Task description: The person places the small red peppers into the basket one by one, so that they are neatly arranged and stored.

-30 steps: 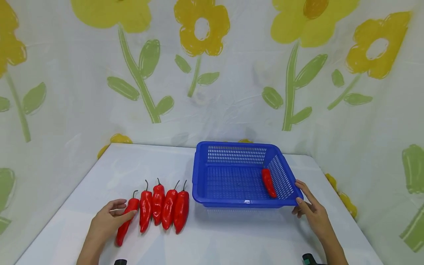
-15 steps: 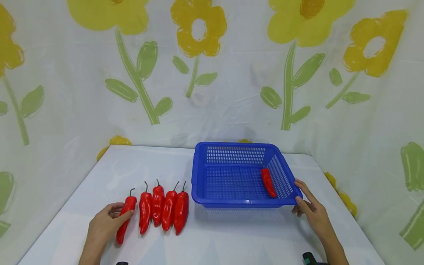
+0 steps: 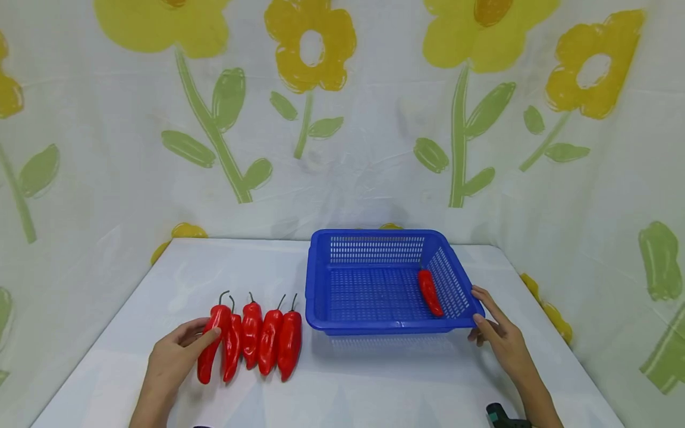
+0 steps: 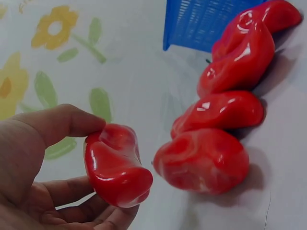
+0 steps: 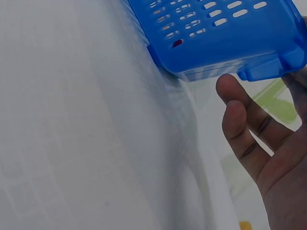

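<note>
My left hand (image 3: pixel 173 355) pinches a red chili pepper (image 3: pixel 210 352) between thumb and fingers, at the left end of a row. In the left wrist view this pepper (image 4: pixel 117 167) is held up off the table, its tip toward the camera. Several more red peppers (image 3: pixel 251 334) lie side by side to its right, stems pointing away. On the right, my right hand (image 3: pixel 504 345) holds the front right corner of a blue plastic basket (image 3: pixel 396 328) by its rim, thumb and index finger at the edge. One red pepper (image 3: pixel 430 292) lies inside the basket, against its right wall.
A white table (image 3: pixel 353 392) carries everything. Behind it hangs a white cloth (image 3: pixel 374 172) printed with yellow flowers. A dark device (image 3: pixel 503 416) sits by the right forearm at the bottom edge.
My left hand has closed on the leftmost pepper, lifted it and brought it rightward, close to the neighbouring pepper. My right hand stays at the basket corner. The head view has shifted slightly.
</note>
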`<state>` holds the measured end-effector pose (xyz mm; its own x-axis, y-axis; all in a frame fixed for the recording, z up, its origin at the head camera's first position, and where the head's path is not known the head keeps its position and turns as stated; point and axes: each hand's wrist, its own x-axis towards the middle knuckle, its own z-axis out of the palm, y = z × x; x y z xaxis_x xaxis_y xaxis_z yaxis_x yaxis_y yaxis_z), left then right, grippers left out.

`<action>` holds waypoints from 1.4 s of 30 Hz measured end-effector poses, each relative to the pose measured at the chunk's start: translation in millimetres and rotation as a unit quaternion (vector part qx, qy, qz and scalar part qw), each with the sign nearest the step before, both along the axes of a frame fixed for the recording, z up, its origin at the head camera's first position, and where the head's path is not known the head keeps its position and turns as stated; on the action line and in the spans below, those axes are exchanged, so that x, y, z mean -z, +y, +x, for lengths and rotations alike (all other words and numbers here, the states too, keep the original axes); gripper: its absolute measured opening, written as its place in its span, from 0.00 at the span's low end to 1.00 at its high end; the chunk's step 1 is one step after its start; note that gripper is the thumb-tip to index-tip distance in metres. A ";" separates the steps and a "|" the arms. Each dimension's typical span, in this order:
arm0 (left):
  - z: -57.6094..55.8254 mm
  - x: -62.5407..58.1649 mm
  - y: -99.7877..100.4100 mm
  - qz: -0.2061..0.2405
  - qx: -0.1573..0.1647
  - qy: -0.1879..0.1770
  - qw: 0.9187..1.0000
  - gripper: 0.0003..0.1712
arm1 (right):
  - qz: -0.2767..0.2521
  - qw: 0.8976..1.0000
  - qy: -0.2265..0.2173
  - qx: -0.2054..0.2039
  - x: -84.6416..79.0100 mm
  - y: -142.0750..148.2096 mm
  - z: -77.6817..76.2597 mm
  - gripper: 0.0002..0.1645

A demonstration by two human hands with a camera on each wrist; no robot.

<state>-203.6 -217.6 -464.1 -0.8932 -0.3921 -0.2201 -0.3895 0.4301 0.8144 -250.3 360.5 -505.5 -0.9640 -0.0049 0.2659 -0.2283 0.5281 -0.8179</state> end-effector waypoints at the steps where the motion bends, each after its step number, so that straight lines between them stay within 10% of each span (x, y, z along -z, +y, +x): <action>1: -0.8 -1.4 2.1 0.004 0.000 0.002 1.000 0.43 | 0.001 1.000 0.000 0.001 -0.2 0.1 -0.1 0.32; 31: -30.2 -39.8 52.6 0.048 0.111 0.106 0.987 0.35 | -0.011 1.000 -0.005 0.000 -2.4 -2.3 1.1 0.32; 42: -50.2 -52.9 70.5 0.096 0.119 0.088 0.984 0.36 | -0.018 1.000 0.006 -0.008 0.2 -0.8 0.0 0.32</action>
